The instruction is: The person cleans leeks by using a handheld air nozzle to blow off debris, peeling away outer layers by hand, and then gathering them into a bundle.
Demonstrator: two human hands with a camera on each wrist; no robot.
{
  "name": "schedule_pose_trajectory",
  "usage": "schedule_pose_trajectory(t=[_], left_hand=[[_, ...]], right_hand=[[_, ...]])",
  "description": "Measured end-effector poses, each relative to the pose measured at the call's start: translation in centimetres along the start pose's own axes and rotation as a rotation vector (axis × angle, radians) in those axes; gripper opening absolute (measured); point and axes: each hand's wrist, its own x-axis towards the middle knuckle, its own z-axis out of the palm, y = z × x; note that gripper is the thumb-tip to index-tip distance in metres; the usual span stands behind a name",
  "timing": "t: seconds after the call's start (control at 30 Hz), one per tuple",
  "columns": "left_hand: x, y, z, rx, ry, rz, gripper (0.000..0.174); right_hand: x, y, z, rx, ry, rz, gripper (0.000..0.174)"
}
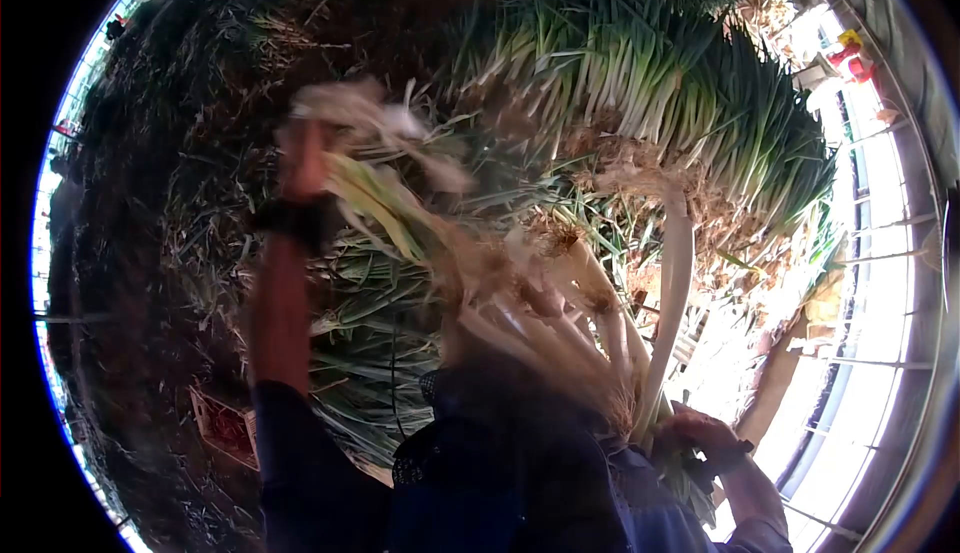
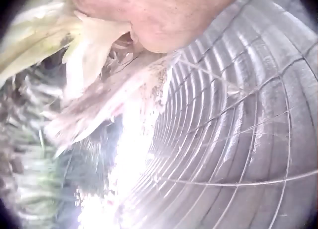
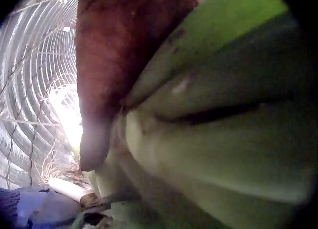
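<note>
My left hand (image 1: pixel 305 158), blurred and raised on the left of the head view, grips pale, withered leek leaves (image 1: pixel 345 108). In the left wrist view, these dry leaves (image 2: pixel 99 100) hang below the hand (image 2: pixel 164 15). Low on the right, my right hand (image 1: pixel 705 428) holds a leek (image 1: pixel 677 283) near its green end, with its long white shaft upright and its roots at the top. The right wrist view shows the thumb side of that hand (image 3: pixel 112 65) against broad green leek leaves (image 3: pixel 223 130). More leeks (image 1: pixel 560 323) lie across the lap, roots pointing away.
A large heap of leeks (image 1: pixel 640 83) lies ahead, white shafts toward me. Loose green leaves (image 1: pixel 365 303) cover the ground in front and to the left. A crate (image 1: pixel 222 423) sits at lower left. A ribbed, curved tunnel wall (image 2: pixel 238 125) rises alongside.
</note>
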Motion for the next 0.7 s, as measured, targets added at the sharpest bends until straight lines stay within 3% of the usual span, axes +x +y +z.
schedule_pose_trajectory(t=[0.03, 0.07, 0.13, 0.2, 0.23, 0.27, 0.3, 0.37, 0.4, 0.47, 0.5, 0.53, 0.6, 0.7], left_hand=[[3.2, 0.4, -6.8, 0.873, -0.025, -0.031, 0.026], [3.5, 1.3, -7.7, 0.852, -0.109, 0.339, 0.023], [1.5, 8.8, -1.2, 0.592, -0.04, -0.283, 0.021], [-2.2, 7.3, 3.8, 0.61, -0.091, -0.13, 0.021], [-3.7, 7.5, 5.5, 0.566, -0.43, -0.076, 0.02], [-5.9, 6.6, 7.5, 0.72, -0.647, 0.272, 0.029], [-7.3, 5.6, 9.3, 0.793, -0.709, 0.525, 0.041], [-9.5, 7.1, 13.7, 0.724, -0.808, 0.342, 0.038], [-9.7, 5.8, 14.2, 0.728, -0.799, 0.335, 0.038], [-9.2, 1.5, 14.1, 0.796, -1.046, 0.104, 0.042], [-9.0, 0.8, 13.7, 0.652, -1.03, 0.062, 0.035], [-9.2, 0.1, 13.3, 0.647, -1.031, 0.056, 0.035], [-9.3, -0.4, 13.3, 0.813, -1.018, 0.323, 0.029], [-7.7, 0.6, 12.9, 0.715, -1.014, 0.265, 0.025]], right_hand=[[0.2, -0.1, 0.0, 0.0, -0.002, 0.0, 0.056], [0.3, -0.2, -0.1, 0.002, -0.005, -0.004, 0.056], [0.4, -0.3, 0.0, 0.009, -0.01, 0.0, 0.056], [0.8, -0.8, -0.2, 0.007, -0.011, 0.0, 0.056], [0.7, -1.0, -0.4, 0.006, -0.009, -0.005, 0.056], [0.7, -1.2, -0.5, 0.003, -0.013, -0.005, 0.056], [0.9, -1.5, -0.7, -0.002, -0.013, -0.003, 0.056], [1.3, -1.9, -0.7, -0.01, -0.017, -0.002, 0.056], [1.6, -2.2, -0.8, -0.014, -0.019, 0.001, 0.055], [2.1, -2.7, -0.7, -0.019, -0.023, 0.005, 0.055], [2.4, -2.8, -0.6, -0.022, -0.025, 0.015, 0.055], [2.2, -2.7, -0.6, -0.014, -0.024, 0.013, 0.055], [1.9, -2.7, -0.5, -0.006, -0.016, 0.027, 0.055], [1.0, -2.7, -0.3, 0.016, -0.002, 0.045, 0.055]])
